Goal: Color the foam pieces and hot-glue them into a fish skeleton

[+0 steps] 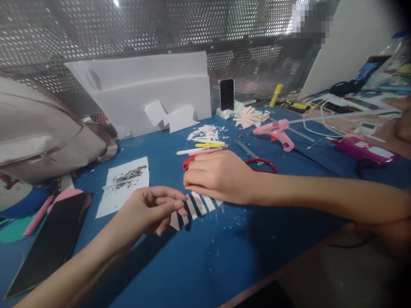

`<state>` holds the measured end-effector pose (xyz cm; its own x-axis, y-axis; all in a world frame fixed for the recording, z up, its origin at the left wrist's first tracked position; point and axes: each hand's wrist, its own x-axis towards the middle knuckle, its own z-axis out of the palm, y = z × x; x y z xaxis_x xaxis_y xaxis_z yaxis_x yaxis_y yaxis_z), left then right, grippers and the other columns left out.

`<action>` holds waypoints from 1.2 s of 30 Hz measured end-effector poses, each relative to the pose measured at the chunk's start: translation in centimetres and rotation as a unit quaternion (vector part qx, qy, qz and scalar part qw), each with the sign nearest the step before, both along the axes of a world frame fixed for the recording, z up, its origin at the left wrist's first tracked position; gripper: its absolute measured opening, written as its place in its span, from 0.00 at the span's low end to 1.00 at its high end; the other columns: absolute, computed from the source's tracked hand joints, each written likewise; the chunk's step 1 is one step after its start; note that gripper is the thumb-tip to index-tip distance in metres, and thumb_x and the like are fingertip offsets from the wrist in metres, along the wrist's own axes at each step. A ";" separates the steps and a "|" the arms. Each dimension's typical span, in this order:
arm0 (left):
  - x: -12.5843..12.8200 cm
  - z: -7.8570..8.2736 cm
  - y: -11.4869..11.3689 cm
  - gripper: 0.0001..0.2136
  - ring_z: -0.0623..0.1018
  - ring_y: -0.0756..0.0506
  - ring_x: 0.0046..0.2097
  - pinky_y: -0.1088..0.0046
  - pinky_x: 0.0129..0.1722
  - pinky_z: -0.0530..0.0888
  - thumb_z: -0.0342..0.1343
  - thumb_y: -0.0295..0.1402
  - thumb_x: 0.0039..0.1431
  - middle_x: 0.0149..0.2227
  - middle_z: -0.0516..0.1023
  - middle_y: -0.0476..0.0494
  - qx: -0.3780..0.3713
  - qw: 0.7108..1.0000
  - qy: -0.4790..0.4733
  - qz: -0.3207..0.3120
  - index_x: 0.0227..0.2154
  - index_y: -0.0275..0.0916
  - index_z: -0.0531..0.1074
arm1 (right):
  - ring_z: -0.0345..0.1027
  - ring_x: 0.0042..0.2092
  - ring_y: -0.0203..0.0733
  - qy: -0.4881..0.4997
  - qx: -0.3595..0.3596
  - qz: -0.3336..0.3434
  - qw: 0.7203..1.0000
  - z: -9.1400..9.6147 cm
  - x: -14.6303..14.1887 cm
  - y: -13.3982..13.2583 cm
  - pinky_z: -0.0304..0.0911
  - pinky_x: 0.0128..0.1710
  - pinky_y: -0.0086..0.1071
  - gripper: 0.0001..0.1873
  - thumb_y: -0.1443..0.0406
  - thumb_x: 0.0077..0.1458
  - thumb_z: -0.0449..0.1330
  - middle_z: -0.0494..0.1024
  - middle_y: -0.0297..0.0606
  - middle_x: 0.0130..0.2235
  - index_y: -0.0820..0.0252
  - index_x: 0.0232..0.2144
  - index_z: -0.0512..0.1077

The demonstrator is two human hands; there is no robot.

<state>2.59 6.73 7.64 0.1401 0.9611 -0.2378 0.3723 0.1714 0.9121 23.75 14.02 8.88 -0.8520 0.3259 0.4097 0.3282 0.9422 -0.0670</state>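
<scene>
A row of narrow white strips (199,203), like cut foam or card, lies side by side on the blue table. At their left end is my left hand (157,208), its thumb and fingers brought together in a loose pinch; whatever may be between them is too small to make out. My right hand (218,176) is closed, palm down, over the far and right ends of the strips, its fingertips hidden. Red loops, like scissors handles, show on either side of it: one red loop (189,162) at its knuckles, another red loop (265,165) beyond its wrist.
Several pens (208,145) and white scraps (205,131) lie behind my right hand. A pink glue gun (276,133) rests at right, near a purple device (366,149). Paper with glittery bits (109,201), a black phone-like slab (51,244) and a bag (41,132) are left; white boards (154,94) stand behind.
</scene>
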 end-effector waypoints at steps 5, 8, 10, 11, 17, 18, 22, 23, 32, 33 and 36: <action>-1.3 0.1 0.1 0.12 0.65 0.56 0.17 0.83 0.16 0.57 0.61 0.44 0.54 0.22 0.77 0.46 0.003 0.999 0.015 0.028 0.31 0.39 0.79 | 0.70 0.37 0.36 0.065 -0.092 0.004 0.994 0.4 1.1 0.1 0.59 0.38 0.31 0.07 0.66 0.63 0.58 0.79 0.33 0.34 0.61 0.33 0.75; -2.4 -0.5 0.0 0.14 0.67 0.54 0.18 0.81 0.17 0.61 0.61 0.47 0.54 0.21 0.76 0.48 0.039 0.997 0.056 0.038 0.31 0.41 0.79 | 0.71 0.37 0.33 0.087 -0.264 0.036 0.960 0.2 1.8 0.1 0.62 0.39 0.28 0.05 0.66 0.61 0.60 0.80 0.33 0.36 0.61 0.35 0.77; -3.1 -1.2 -0.3 0.14 0.67 0.54 0.19 0.81 0.18 0.63 0.61 0.48 0.54 0.22 0.77 0.49 0.071 0.992 0.096 0.044 0.33 0.43 0.80 | 0.72 0.38 0.32 0.088 -0.330 0.033 0.939 -0.4 2.2 0.2 0.63 0.39 0.27 0.05 0.67 0.60 0.61 0.80 0.32 0.37 0.60 0.36 0.78; -3.4 -1.5 -0.5 0.13 0.69 0.53 0.20 0.81 0.19 0.65 0.61 0.48 0.54 0.23 0.78 0.50 0.091 0.988 0.117 0.048 0.34 0.45 0.80 | 0.72 0.39 0.33 0.088 -0.342 0.022 0.936 -0.8 2.4 0.2 0.64 0.39 0.27 0.06 0.67 0.60 0.61 0.81 0.32 0.38 0.59 0.37 0.78; -4.8 -3.0 -1.9 0.07 0.79 0.50 0.32 0.78 0.33 0.74 0.60 0.44 0.56 0.32 0.82 0.55 0.247 0.945 0.214 0.033 0.34 0.51 0.80 | 0.73 0.39 0.36 0.097 -0.367 -0.034 0.925 -3.0 3.5 0.5 0.64 0.39 0.30 0.06 0.66 0.59 0.61 0.81 0.35 0.38 0.58 0.37 0.79; -4.9 -3.1 -2.0 0.05 0.80 0.50 0.34 0.78 0.35 0.75 0.60 0.42 0.58 0.34 0.82 0.56 0.289 0.928 0.234 0.023 0.34 0.51 0.79 | 0.73 0.38 0.35 0.100 -0.373 -0.042 0.921 -3.2 3.6 0.6 0.64 0.38 0.29 0.06 0.66 0.59 0.61 0.81 0.35 0.38 0.58 0.37 0.78; -5.3 -3.6 -2.2 0.02 0.80 0.53 0.35 0.78 0.40 0.76 0.59 0.37 0.61 0.36 0.81 0.59 0.389 0.882 0.264 -0.006 0.35 0.51 0.76 | 0.69 0.31 0.31 0.105 -0.391 -0.060 0.913 -3.5 3.8 1.0 0.61 0.31 0.26 0.05 0.64 0.58 0.62 0.81 0.32 0.35 0.57 0.36 0.78; -5.4 -3.7 -2.2 0.02 0.79 0.53 0.35 0.78 0.41 0.76 0.59 0.36 0.61 0.35 0.81 0.58 0.392 0.882 0.261 -0.010 0.35 0.50 0.76 | 0.68 0.30 0.31 0.104 -0.392 -0.062 0.912 -3.5 3.9 1.1 0.60 0.29 0.26 0.05 0.64 0.58 0.63 0.80 0.32 0.34 0.57 0.35 0.78; -6.1 -3.9 -1.8 0.07 0.79 0.51 0.39 0.75 0.38 0.76 0.58 0.31 0.61 0.38 0.79 0.54 0.436 0.842 0.303 -0.094 0.41 0.47 0.75 | 0.71 0.39 0.35 0.079 -0.341 -0.038 0.936 -3.9 5.0 2.5 0.63 0.42 0.28 0.08 0.61 0.61 0.61 0.80 0.35 0.37 0.58 0.37 0.78; -6.2 -4.0 -1.8 0.07 0.79 0.51 0.39 0.75 0.39 0.76 0.57 0.31 0.62 0.39 0.79 0.53 0.445 0.835 0.308 -0.102 0.42 0.46 0.75 | 0.71 0.40 0.35 0.075 -0.331 -0.040 0.940 -3.9 5.2 2.6 0.63 0.42 0.28 0.08 0.61 0.61 0.60 0.79 0.35 0.38 0.58 0.37 0.78; -6.4 -4.5 -1.8 0.07 0.78 0.51 0.38 0.73 0.38 0.75 0.55 0.31 0.64 0.39 0.80 0.52 0.473 0.814 0.319 -0.109 0.43 0.45 0.75 | 0.70 0.40 0.35 0.055 -0.316 -0.048 0.946 -3.8 5.5 2.9 0.63 0.42 0.28 0.07 0.62 0.62 0.60 0.79 0.36 0.38 0.58 0.37 0.77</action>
<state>-3.78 4.96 3.11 0.4704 0.7257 0.5021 0.7496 -0.6288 0.2067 29.20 16.95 5.08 -0.7694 0.6093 0.1917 0.3693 0.6692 -0.6448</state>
